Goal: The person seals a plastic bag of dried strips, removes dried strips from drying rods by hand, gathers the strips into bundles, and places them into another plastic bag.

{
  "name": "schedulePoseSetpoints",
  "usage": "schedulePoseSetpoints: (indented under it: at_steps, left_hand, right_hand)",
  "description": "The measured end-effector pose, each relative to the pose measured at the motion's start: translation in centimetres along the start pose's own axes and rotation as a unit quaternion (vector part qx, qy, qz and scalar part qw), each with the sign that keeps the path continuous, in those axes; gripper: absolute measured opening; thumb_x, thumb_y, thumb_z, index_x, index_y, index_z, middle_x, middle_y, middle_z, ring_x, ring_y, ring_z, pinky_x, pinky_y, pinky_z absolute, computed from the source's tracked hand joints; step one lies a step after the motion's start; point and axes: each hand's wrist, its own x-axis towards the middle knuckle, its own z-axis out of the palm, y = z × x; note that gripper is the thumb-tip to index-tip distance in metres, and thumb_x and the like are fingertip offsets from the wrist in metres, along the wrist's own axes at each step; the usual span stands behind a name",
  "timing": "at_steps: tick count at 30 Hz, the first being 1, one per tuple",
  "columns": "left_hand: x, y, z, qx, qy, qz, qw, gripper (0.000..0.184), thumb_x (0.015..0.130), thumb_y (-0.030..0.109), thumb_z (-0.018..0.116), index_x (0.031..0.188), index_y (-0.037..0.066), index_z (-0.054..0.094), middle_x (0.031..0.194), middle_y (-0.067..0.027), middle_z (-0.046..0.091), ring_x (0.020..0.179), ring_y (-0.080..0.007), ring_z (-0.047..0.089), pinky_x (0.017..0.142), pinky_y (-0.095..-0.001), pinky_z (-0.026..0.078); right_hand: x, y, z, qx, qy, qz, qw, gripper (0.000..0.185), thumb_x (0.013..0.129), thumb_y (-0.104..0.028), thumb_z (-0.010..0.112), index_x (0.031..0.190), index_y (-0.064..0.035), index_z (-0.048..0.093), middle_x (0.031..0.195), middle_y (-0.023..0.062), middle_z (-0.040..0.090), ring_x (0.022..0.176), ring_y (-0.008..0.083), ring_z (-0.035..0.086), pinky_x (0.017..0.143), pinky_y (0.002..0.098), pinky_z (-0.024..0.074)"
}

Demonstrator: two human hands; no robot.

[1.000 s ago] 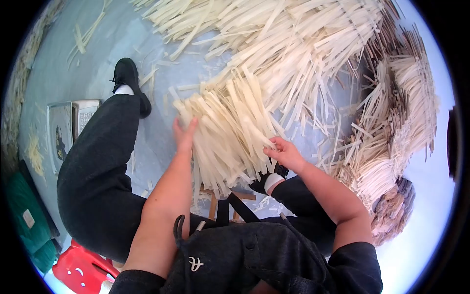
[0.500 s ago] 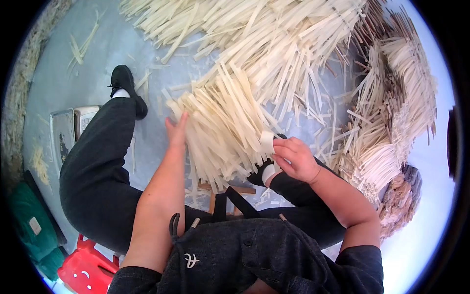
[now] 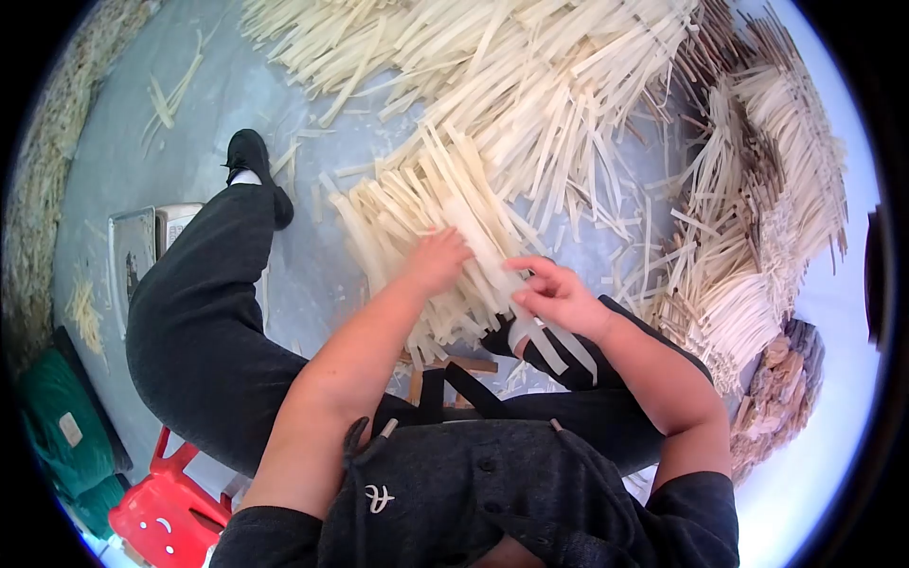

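Note:
Between my legs lies a pile of pale, flat, ribbon-like strips (image 3: 388,208), which look like thin shavings or cut bark. My left hand (image 3: 440,260) is over the middle of this pile, fingers bent against the edge of a whitish strip (image 3: 483,241). My right hand (image 3: 559,295) pinches pale strips between thumb and fingers at the pile's right side. Their loose ends (image 3: 568,348) hang down toward my right knee. How many strips each hand has is hard to see.
A large spread of similar strips (image 3: 530,66) covers the floor ahead. Stacked bundles (image 3: 757,237) with brown sticks stand at right, near a brownish bundle (image 3: 781,383). A red stool (image 3: 166,516), green cloth (image 3: 71,431) and a metal-edged tray (image 3: 131,251) are at left. Wooden pieces (image 3: 469,364) lie below the pile.
My left hand has moved right, from the pile's left edge to its middle. The strips at my right hand have swung down, their ends now hanging below it.

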Motion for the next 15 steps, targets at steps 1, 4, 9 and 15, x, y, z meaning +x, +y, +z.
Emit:
schedulePoseSetpoints:
  at_steps: [1,4,9,15]
  left_hand:
    - [-0.2,0.2,0.5,0.024,-0.070,-0.031,0.997,0.033,0.076,0.002,0.060,0.104,0.015,0.069,0.121,-0.0074,0.060,0.122,-0.0305,0.050,0.101,-0.0384,0.042]
    - [-0.7,-0.7,0.2,-0.115,0.007,-0.031,0.993,0.024,0.075,0.000,0.059,0.093,0.013,0.070,0.112,-0.0058,0.063,0.110,-0.0301,0.055,0.095,-0.0381,0.045]
    - [-1.9,1.0,-4.7,-0.138,0.086,-0.170,0.972,0.015,0.076,0.006,0.061,0.087,0.010,0.069,0.102,-0.0079,0.064,0.106,-0.0306,0.055,0.096,-0.0396,0.043]
    - [-4.5,-5.0,-4.2,-0.186,0.396,-0.450,0.779,0.049,0.083,0.027,0.068,0.125,0.007,0.052,0.129,-0.0136,0.050,0.121,-0.0301,0.047,0.102,-0.0390,0.038]
  right_hand:
    - [-0.1,-1.3,-0.4,0.044,0.038,-0.002,0.998,0.043,0.093,-0.006,0.057,0.134,-0.0100,0.047,0.071,-0.0025,0.058,0.066,0.0050,0.051,0.063,0.0232,0.0436]
    - [1.9,-2.0,-0.9,0.088,0.135,-0.024,0.987,0.042,0.090,-0.005,0.060,0.131,-0.0093,0.049,0.063,-0.0044,0.052,0.060,0.0037,0.043,0.057,0.0243,0.0397]
    - [9.0,2.9,-2.0,-0.235,0.174,0.002,0.956,0.047,0.087,-0.027,0.065,0.129,-0.0096,0.054,0.087,0.0104,0.065,0.079,0.0216,0.063,0.076,0.0314,0.0488]
    - [18.7,9.4,-4.5,-0.267,0.298,0.060,0.915,0.070,0.086,-0.054,0.058,0.132,-0.0020,0.051,0.119,0.0229,0.061,0.111,0.0372,0.058,0.095,0.0432,0.0458]
